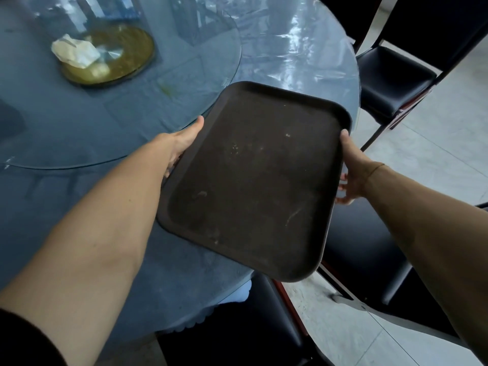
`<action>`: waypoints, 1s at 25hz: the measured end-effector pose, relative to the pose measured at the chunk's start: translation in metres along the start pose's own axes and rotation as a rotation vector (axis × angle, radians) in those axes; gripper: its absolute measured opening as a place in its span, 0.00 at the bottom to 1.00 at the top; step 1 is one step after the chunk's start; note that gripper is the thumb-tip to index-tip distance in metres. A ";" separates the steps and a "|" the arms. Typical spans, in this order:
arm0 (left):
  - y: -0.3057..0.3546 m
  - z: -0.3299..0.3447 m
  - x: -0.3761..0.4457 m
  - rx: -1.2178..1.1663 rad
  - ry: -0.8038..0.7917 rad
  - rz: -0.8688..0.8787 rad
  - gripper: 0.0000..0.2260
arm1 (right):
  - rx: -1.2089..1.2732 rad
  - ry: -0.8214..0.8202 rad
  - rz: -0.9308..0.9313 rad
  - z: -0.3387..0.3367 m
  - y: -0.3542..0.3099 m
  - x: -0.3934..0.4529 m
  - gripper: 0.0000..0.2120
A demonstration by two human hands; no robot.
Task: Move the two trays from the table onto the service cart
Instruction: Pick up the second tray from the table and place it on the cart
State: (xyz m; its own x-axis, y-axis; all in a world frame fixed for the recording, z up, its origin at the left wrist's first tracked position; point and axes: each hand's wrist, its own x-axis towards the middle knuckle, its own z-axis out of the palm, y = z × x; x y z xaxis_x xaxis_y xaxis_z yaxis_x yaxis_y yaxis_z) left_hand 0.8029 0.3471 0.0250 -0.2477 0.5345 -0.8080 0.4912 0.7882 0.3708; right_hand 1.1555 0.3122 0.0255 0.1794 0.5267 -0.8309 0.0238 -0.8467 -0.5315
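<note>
Broadly, a round table (66, 212) under clear plastic fills the left, carrying a glass turntable (158, 107) with a dirty plate (126, 54). Over its right edge, tilted, hangs a dark brown tray (253, 178). Left hand (182, 143) and right hand (351, 170) clasp its opposite long rims.
</note>
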 end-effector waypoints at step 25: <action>-0.140 -0.047 -0.280 -0.198 -0.004 0.275 0.41 | -0.034 0.127 -0.300 -0.013 0.102 -0.306 0.37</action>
State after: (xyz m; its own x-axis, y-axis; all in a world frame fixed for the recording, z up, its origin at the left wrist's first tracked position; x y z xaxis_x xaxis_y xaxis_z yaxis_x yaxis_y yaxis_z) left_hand 0.7640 0.1013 0.2207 -0.1252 0.7345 -0.6669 0.3671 0.6588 0.6567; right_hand 1.1156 0.0638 0.2277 0.2810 0.7415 -0.6093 0.1264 -0.6580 -0.7424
